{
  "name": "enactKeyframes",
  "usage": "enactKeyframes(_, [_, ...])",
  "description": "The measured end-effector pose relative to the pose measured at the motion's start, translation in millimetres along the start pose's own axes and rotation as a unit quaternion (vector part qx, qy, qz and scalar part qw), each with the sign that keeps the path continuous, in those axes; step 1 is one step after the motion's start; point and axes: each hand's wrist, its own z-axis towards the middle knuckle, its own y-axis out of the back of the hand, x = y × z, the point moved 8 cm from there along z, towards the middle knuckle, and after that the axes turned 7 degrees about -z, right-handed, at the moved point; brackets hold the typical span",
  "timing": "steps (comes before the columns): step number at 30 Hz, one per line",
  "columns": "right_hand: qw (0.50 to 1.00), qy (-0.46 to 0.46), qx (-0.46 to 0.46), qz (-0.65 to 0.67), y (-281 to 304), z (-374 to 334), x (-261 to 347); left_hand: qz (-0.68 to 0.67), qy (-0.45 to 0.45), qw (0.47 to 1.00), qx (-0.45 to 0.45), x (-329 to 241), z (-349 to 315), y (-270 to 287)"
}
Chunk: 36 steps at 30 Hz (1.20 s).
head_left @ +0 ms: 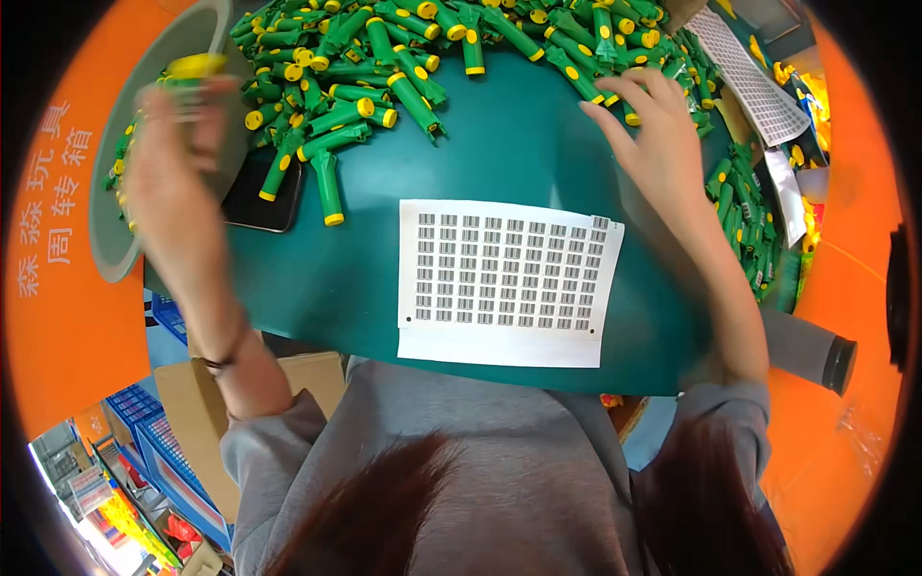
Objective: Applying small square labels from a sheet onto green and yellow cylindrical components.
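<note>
A heap of green plastic tubes with yellow ends (413, 91) covers the far side of the table. My left hand (182, 144) is smeared by motion over the grey-green basin (223, 24) at the left. A blurred yellow-and-green piece (197, 67) shows at its fingertips; whether they grip it, I cannot tell. On the right, my right hand (661, 125) reaches to the heap's near edge. Its thumb and fingers are apart beside the yellow end of a green tube (576, 79). A white sheet of small printed labels (499, 346) lies in front of me.
A dark phone (261, 192) lies by the basin, partly under tubes. At the right are more green pieces (747, 216), another label sheet (768, 106) and a grey cylinder (802, 350). Orange panels (67, 317) flank the green table (317, 278). A cardboard box (182, 403) stands below its left edge.
</note>
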Motion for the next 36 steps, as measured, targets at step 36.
enactKeyframes(36, [0.714, -0.309, 0.155, 0.609, -10, -159, 44, -0.305, 0.155, 0.76, 0.553, -35, -158, -178])
